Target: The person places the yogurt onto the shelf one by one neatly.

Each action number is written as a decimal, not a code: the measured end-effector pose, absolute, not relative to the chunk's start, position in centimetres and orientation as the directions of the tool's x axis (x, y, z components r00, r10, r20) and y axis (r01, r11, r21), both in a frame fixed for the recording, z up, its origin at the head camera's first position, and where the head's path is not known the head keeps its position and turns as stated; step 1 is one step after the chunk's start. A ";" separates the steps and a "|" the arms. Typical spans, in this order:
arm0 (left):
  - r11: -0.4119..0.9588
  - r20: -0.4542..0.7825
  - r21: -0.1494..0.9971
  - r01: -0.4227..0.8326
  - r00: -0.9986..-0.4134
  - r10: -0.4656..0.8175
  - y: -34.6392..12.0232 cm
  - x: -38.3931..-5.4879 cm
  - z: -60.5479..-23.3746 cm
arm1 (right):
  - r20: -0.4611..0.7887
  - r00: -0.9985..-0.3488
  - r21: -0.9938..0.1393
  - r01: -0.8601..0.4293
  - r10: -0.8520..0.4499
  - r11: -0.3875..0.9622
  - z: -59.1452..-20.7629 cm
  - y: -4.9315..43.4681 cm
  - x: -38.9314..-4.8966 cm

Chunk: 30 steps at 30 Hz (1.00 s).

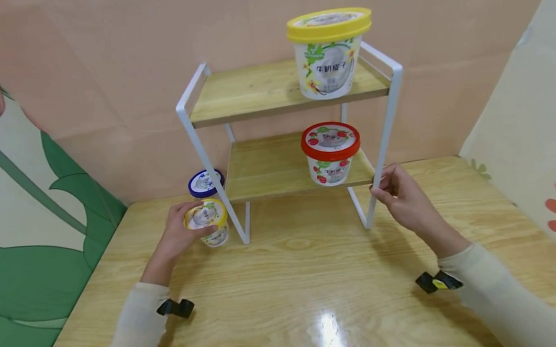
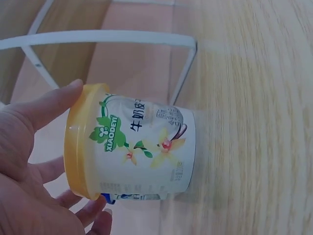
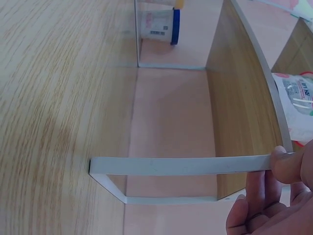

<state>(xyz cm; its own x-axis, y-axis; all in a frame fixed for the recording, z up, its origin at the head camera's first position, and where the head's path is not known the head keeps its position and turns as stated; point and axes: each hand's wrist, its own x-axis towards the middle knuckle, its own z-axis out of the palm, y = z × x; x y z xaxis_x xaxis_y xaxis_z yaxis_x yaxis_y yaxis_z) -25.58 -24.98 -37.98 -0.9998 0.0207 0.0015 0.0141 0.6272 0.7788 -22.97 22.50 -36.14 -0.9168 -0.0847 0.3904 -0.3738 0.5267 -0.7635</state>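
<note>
My left hand [image 1: 181, 228] holds a small tub with a yellow lid [image 2: 142, 144], thumb and fingers about the lid's rim. This tub is upright by the left legs of a two-tier shelf with wooden boards [image 1: 250, 91] and a white metal frame. Right behind it stands a tub with a blue lid [image 1: 204, 182], partly hidden. My right hand [image 1: 399, 196] pinches the shelf's front right leg [image 3: 181, 165] between thumb and fingers, at the lower board's height. On that board sits a tub with a red lid [image 1: 331, 152]. A larger yellow-lidded tub [image 1: 329, 55] occupies the upper board's right end.
The shelf stands on a wood-grain table [image 1: 283, 278] close to a pink backdrop [image 1: 126, 71]. Painted leaves cover the left panel [image 1: 29, 207], and a red flower marks the right one [image 1: 531, 144]. Black straps [image 1: 175, 308] circle both sleeved wrists.
</note>
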 end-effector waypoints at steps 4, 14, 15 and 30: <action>0.656 -0.003 0.755 0.022 -0.999 0.036 -24.8 -25.5 -38.0 | 0.393 -0.916 -0.758 -0.374 -0.083 0.534 -36.2 22.7 -22.9; 0.688 -0.006 0.723 0.057 -0.996 0.089 -24.3 -24.5 -38.5 | 0.405 -0.910 -0.755 -0.390 -0.094 0.527 -36.4 22.4 -22.6; 0.693 -0.004 0.718 0.062 -0.996 0.093 -24.3 -24.5 -38.5 | 0.406 -0.909 -0.754 -0.391 -0.093 0.529 -36.4 22.3 -22.6; 0.728 -0.019 0.682 0.072 -0.993 0.116 -24.0 -22.9 -38.0 | 0.387 -0.918 -0.761 -0.371 -0.088 0.532 -35.9 22.3 -22.8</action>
